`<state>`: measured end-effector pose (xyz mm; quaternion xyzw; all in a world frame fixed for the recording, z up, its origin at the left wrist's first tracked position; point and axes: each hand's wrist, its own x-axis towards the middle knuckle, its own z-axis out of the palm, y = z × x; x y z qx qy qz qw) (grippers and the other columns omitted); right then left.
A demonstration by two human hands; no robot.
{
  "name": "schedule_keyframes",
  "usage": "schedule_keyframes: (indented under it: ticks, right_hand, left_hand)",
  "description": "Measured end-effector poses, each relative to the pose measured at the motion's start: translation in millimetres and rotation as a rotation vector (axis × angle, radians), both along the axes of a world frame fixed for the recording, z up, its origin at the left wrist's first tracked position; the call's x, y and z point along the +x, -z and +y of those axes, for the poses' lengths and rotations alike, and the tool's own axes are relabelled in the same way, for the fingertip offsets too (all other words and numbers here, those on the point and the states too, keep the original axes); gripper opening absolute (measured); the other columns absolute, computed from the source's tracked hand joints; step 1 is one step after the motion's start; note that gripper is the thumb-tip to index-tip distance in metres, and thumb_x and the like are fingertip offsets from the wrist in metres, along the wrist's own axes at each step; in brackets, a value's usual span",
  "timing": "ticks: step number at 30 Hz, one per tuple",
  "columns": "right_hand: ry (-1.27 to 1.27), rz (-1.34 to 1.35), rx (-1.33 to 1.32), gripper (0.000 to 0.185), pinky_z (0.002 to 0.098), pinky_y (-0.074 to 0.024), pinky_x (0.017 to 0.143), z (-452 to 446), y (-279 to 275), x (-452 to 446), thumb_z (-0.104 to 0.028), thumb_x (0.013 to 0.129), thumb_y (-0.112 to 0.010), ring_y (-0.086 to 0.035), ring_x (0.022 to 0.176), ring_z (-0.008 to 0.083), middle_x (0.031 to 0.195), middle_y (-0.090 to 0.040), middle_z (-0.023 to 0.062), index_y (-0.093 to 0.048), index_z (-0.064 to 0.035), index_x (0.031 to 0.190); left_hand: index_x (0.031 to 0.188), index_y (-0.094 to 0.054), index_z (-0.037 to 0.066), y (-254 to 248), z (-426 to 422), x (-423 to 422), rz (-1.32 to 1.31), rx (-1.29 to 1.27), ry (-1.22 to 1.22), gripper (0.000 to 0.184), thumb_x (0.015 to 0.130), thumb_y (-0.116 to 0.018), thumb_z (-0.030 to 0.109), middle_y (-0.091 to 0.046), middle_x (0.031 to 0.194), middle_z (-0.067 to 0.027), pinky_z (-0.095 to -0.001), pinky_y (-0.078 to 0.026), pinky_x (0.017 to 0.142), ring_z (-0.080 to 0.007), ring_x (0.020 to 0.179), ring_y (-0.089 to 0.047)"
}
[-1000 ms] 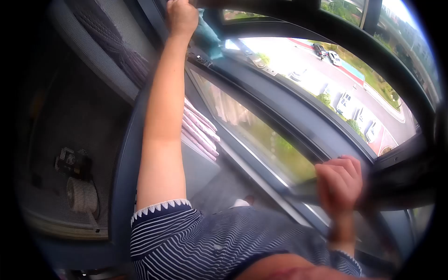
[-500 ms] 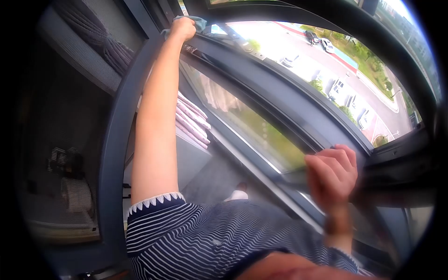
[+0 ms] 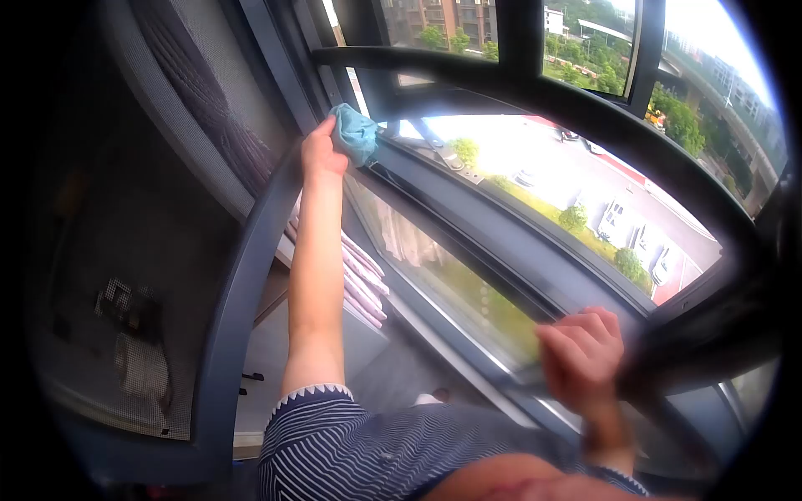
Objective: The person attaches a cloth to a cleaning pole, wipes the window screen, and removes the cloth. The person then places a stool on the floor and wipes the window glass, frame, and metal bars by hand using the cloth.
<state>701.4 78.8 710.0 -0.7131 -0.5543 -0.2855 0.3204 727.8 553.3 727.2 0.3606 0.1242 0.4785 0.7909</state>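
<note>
My left hand (image 3: 322, 152) is stretched far forward and closed on a crumpled light-blue cloth (image 3: 356, 134). The cloth bulges out to the right of the fingers, at the far corner of the dark grey window frame (image 3: 468, 194). On the right, nearer to me, my right hand (image 3: 581, 355) is closed with its fingers curled, beside the near end of the same frame. Whatever is inside those fingers, if anything, is hidden.
A mesh screen panel (image 3: 219, 334) in a grey frame stands at the left, with a gathered curtain (image 3: 209, 92) behind it. A black curved bar (image 3: 535, 88) crosses the opening. Folded pink fabric (image 3: 361, 280) lies below my left arm. Parked cars show far below outside.
The view has tilted up, showing more buildings outside. My left hand has turned, and more of the cloth now shows to its right. My right hand stays closed near the frame.
</note>
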Motion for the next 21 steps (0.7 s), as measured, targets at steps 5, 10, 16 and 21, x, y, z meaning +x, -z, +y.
schedule_keyframes:
  ticks: [5, 10, 16, 21]
  right_hand:
    - [-0.013, 0.006, -0.003, 0.019, 0.0343, -0.0405, 0.072, -3, 1, 0, -0.007, 0.067, -0.069, -0.057, 0.068, 0.015, 0.066, -0.057, -0.0023, -0.063, -0.0111, 0.084]
    - [-0.023, 0.0, 0.019, 0.017, 0.0341, -0.0406, 0.071, -4, 2, 1, -0.007, 0.068, -0.069, -0.056, 0.068, 0.0149, 0.066, -0.057, -0.0024, -0.063, -0.0108, 0.084]
    - [-0.045, 0.0, 0.02, 0.016, 0.0327, -0.0407, 0.07, -7, 3, 0, -0.007, 0.069, -0.068, -0.056, 0.067, 0.0154, 0.066, -0.057, -0.0012, -0.063, -0.01, 0.085]
    - [-0.07, -0.012, 0.035, 0.016, 0.0313, -0.0408, 0.069, -7, 4, 2, -0.007, 0.071, -0.068, -0.057, 0.067, 0.0158, 0.066, -0.057, -0.0004, -0.062, -0.0094, 0.085]
  left_hand:
    - [0.105, -0.057, -0.011, -5, 8, 53, 0.258, 0.192, -0.341, 0.026, 0.084, -0.055, 0.006, -0.061, 0.099, -0.015, -0.0329, -0.045, 0.082, -0.0224, 0.091, -0.059]
    - [0.097, -0.06, -0.006, -56, -8, 58, -0.068, 0.043, -0.267, 0.021, 0.085, -0.051, 0.009, -0.06, 0.099, -0.0137, -0.0341, -0.045, 0.078, -0.023, 0.09, -0.056]
    - [0.095, -0.061, -0.003, -92, -105, 10, -0.242, 0.645, -0.302, 0.019, 0.089, -0.05, 0.012, -0.062, 0.084, -0.0045, -0.0237, -0.045, 0.065, -0.0109, 0.071, -0.056]
    - [0.096, -0.066, -0.001, -110, -144, 27, 0.203, 1.235, -0.488, 0.023, 0.088, -0.055, 0.017, -0.062, 0.07, 0.003, -0.021, -0.041, 0.062, -0.0048, 0.065, -0.051]
